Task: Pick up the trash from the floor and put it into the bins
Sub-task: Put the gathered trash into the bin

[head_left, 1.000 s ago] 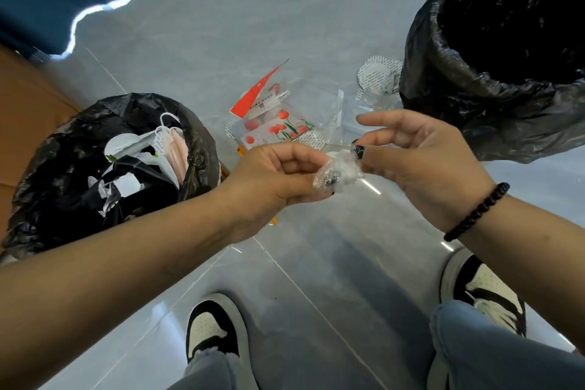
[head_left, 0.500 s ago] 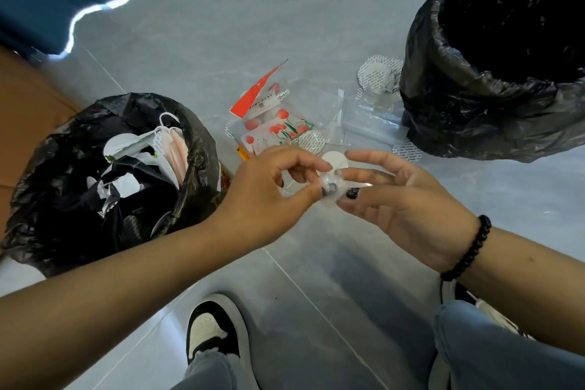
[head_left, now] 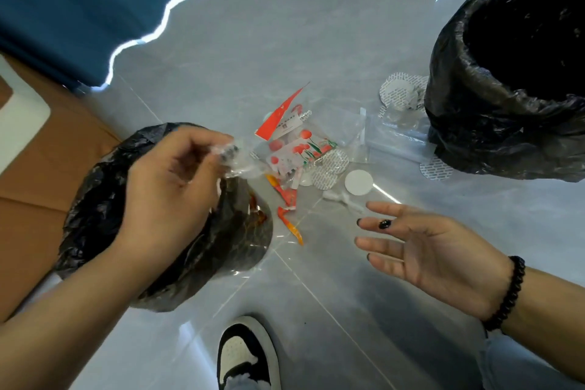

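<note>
My left hand (head_left: 171,184) pinches a small crumpled clear plastic wrapper (head_left: 239,160) above the left bin (head_left: 95,199), which is lined with a black bag. My right hand (head_left: 427,250) hovers open and empty, palm up, over the floor. Between the bins lies a trash pile: a flower-printed clear packet (head_left: 300,149), a red-and-white wrapper (head_left: 278,117), orange scraps (head_left: 289,215), round white foil seals (head_left: 359,182) and clear plastic bags (head_left: 395,139). The right bin (head_left: 474,123), also black-lined, stands at the upper right.
A blue curtain (head_left: 79,9) hangs at the upper left above the grey tiled floor (head_left: 316,25). A brown surface (head_left: 34,174) lies at the far left. My black-and-white shoe (head_left: 247,355) is at the bottom centre.
My left hand took the clear wrapper alone and carried it left over the left bin. My right hand let go of it and drew back to the right, open.
</note>
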`<state>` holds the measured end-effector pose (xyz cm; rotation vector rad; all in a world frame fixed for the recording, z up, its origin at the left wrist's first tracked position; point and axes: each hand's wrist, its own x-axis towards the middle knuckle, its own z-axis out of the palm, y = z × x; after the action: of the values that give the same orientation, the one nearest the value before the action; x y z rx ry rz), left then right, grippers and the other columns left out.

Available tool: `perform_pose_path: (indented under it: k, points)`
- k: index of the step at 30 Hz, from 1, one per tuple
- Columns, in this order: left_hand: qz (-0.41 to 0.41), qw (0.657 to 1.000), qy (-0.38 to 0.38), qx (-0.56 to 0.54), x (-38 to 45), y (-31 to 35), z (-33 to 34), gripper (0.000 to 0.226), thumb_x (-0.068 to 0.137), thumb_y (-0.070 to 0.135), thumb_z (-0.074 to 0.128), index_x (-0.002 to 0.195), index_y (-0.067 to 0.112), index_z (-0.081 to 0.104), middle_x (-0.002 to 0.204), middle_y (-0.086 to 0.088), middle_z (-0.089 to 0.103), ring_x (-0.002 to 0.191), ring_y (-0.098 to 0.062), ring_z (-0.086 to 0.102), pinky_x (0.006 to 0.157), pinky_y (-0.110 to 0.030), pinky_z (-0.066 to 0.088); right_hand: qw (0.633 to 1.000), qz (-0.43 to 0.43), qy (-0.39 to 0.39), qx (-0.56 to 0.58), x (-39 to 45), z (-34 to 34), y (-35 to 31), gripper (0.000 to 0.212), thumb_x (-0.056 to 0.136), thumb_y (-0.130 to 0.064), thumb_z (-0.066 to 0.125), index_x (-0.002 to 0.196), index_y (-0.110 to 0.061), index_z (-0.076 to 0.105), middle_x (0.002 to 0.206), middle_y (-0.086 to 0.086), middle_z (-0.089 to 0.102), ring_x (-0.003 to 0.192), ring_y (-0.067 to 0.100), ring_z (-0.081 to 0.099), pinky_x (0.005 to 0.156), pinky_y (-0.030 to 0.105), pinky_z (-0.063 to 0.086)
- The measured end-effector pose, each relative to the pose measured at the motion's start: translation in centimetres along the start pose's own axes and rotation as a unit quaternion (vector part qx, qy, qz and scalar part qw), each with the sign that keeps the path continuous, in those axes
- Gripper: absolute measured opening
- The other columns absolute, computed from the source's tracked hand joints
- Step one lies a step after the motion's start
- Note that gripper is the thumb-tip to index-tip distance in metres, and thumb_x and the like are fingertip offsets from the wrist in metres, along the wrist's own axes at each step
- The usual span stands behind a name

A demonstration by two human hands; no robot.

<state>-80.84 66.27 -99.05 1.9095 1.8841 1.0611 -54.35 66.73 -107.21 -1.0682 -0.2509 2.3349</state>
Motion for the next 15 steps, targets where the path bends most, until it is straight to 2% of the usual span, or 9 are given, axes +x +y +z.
perform_pose_path:
  k: [2,4,5,7,8,10,12,13,15]
  points:
    - [-0.040,0.996,0.071,0.031,0.5,-2.3,-3.0,0.020,0.088,0.018,0.067,0.090,0.038,0.067,0.090,0.015,0.071,0.083,-0.003,0.067,0.082,-0.020,0.054,0.999,0.014,0.009,-0.028,0.0,-0.4,0.4,0.063,0.059,-0.003,0.071,0.121,-0.007,0.058,0.094,0.012,0.069,0.077,0.027,0.069,0.058,0.032,0.057]
    - [-0.086,0.987,0.108,0.076,0.4,-4.7,-5.5,0.011,0.087,0.026,0.069,0.089,0.036,0.071,0.096,0.006,0.071,0.088,-0.013,0.068,0.086,-0.032,0.055,0.998,0.028,0.000,-0.051,0.2,-0.3,1.0,0.089,0.035,-0.013,0.089,0.119,-0.007,0.060,0.095,0.012,0.069,0.075,0.026,0.068,0.057,0.031,0.057]
    - [-0.104,0.983,0.110,0.103,0.2,-5.6,-6.2,0.011,0.087,0.025,0.069,0.088,0.035,0.071,0.098,0.002,0.071,0.089,-0.013,0.068,0.087,-0.032,0.055,0.998,0.030,-0.002,-0.061,0.2,-0.4,1.2,0.102,0.022,-0.018,0.093,0.118,-0.008,0.061,0.095,0.012,0.069,0.074,0.026,0.068,0.057,0.031,0.056]
    - [-0.137,0.971,0.095,0.169,-0.6,-6.7,-6.6,0.024,0.086,0.012,0.067,0.088,0.036,0.069,0.103,-0.002,0.070,0.090,-0.008,0.065,0.089,-0.019,0.050,0.997,0.025,-0.001,-0.071,0.4,-0.4,1.4,0.108,0.013,-0.022,0.094,0.115,-0.008,0.062,0.094,0.012,0.069,0.072,0.025,0.068,0.056,0.031,0.055]
    - [-0.159,0.962,0.079,0.208,-1.1,-7.2,-6.4,0.027,0.085,0.006,0.065,0.090,0.031,0.071,0.105,-0.003,0.070,0.091,-0.011,0.065,0.089,-0.019,0.049,0.997,0.024,-0.002,-0.075,0.4,-0.3,1.4,0.105,0.015,-0.022,0.093,0.115,-0.008,0.062,0.093,0.012,0.069,0.071,0.024,0.068,0.055,0.031,0.055]
    - [-0.201,0.940,0.014,0.274,-1.7,-7.9,-5.9,0.027,0.086,0.000,0.058,0.099,0.016,0.074,0.106,-0.011,0.070,0.092,-0.028,0.065,0.084,-0.032,0.046,0.996,0.026,-0.005,-0.080,0.4,-0.1,1.4,0.083,0.038,-0.017,0.087,0.116,-0.007,0.062,0.090,0.011,0.069,0.069,0.023,0.067,0.054,0.030,0.054]
    - [-0.247,0.922,-0.048,0.293,-1.7,-8.2,-5.6,0.026,0.089,0.006,0.048,0.103,0.009,0.070,0.100,-0.021,0.067,0.082,-0.036,0.057,0.070,-0.038,0.042,0.997,0.026,-0.001,-0.078,0.4,-0.1,1.4,0.057,0.060,-0.009,0.067,0.117,-0.007,0.060,0.086,0.009,0.068,0.067,0.022,0.065,0.054,0.028,0.053]
    - [-0.264,0.915,-0.062,0.297,-1.4,-8.3,-5.6,0.030,0.087,0.013,0.043,0.107,0.009,0.066,0.104,-0.024,0.064,0.083,-0.037,0.055,0.070,-0.040,0.042,0.996,0.026,0.001,-0.080,0.4,-0.1,1.4,0.053,0.064,-0.007,0.061,0.117,-0.007,0.060,0.085,0.009,0.067,0.067,0.021,0.065,0.054,0.028,0.052]
    - [-0.294,0.900,-0.045,0.318,-0.7,-8.1,-5.7,0.047,0.085,0.021,0.039,0.129,0.011,0.054,0.132,-0.021,0.052,0.111,-0.041,0.049,0.091,-0.050,0.039,0.996,0.027,0.005,-0.084,0.5,-0.2,1.4,0.048,0.068,-0.006,0.058,0.116,-0.007,0.060,0.085,0.008,0.067,0.067,0.021,0.065,0.053,0.027,0.052]
